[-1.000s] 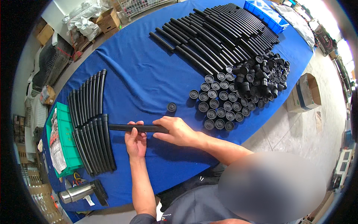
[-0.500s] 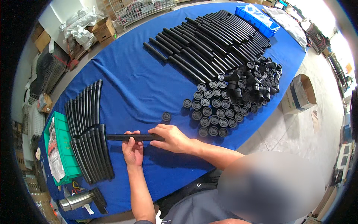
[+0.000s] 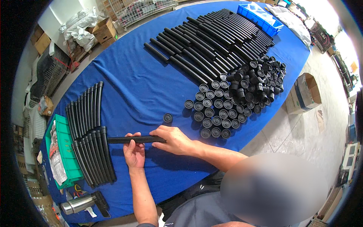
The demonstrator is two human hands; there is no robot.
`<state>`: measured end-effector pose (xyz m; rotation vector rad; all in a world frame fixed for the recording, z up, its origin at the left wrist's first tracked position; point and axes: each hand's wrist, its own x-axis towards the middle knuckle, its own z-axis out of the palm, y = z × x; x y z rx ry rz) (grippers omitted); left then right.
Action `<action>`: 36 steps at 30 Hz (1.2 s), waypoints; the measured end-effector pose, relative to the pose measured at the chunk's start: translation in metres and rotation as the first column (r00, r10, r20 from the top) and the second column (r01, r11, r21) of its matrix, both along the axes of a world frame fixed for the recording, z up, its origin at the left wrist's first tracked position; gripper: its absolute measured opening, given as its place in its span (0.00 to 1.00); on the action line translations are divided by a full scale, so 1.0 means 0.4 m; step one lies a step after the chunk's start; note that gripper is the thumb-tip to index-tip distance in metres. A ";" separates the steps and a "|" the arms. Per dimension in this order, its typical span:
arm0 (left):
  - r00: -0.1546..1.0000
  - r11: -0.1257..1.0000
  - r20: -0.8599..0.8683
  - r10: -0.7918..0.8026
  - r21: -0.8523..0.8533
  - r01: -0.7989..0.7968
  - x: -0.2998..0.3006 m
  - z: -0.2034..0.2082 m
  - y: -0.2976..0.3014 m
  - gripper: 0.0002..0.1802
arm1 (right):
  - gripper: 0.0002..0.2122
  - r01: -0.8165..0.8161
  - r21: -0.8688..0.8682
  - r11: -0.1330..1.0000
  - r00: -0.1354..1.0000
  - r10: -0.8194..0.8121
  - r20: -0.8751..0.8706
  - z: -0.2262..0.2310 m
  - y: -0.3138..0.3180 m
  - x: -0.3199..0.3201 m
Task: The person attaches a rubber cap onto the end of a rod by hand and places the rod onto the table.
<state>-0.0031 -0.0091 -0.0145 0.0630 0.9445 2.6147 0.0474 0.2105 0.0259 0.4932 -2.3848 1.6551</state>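
Note:
A black tube (image 3: 120,140) lies level across the front of me, held in both hands. My left hand (image 3: 134,151) grips it near the middle, thumb on the near side and fingertips over the far side. Around its right end my right hand (image 3: 172,140) is closed, hiding part of that end. The tube's left end reaches the rows of capped black tubes (image 3: 92,157) on the left. Just beyond my hands stands a single round black cap (image 3: 168,118). Several more black caps (image 3: 216,121) stand upright to the right, beside a heap of loose ones (image 3: 261,81).
Many plain black tubes (image 3: 204,41) lie side by side at the back of the blue-covered table (image 3: 124,87). A blue crate (image 3: 261,20) sits at the far right. A green crate (image 3: 68,155), a steel flask (image 3: 77,205) and a black phone-like object (image 3: 101,204) lie left. A cardboard box (image 3: 304,94) stands on the floor.
Both hands keep nearly the same place and hold on the tube. The whole view has shifted very slightly; nothing was taken up or let go.

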 end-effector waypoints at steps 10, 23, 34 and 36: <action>1.000 0.999 0.005 0.021 -0.035 -0.021 0.000 0.001 0.006 0.16 | 0.17 0.021 -0.020 1.000 0.988 -0.024 -0.152 -0.018 -0.007 -0.004; 1.000 0.997 -0.013 0.021 -0.073 -0.022 0.005 0.001 0.009 0.15 | 0.21 0.039 -0.041 0.998 0.998 -0.041 -0.042 -0.009 0.002 0.003; 0.998 0.997 -0.057 -0.019 -0.070 0.015 -0.009 -0.012 -0.010 0.15 | 0.16 0.002 -0.049 0.999 0.999 -0.004 -0.042 0.002 -0.005 -0.003; 0.999 0.996 -0.045 -0.001 -0.084 -0.003 -0.008 -0.010 -0.006 0.15 | 0.16 0.002 -0.042 0.999 0.995 -0.006 -0.096 -0.008 -0.008 -0.003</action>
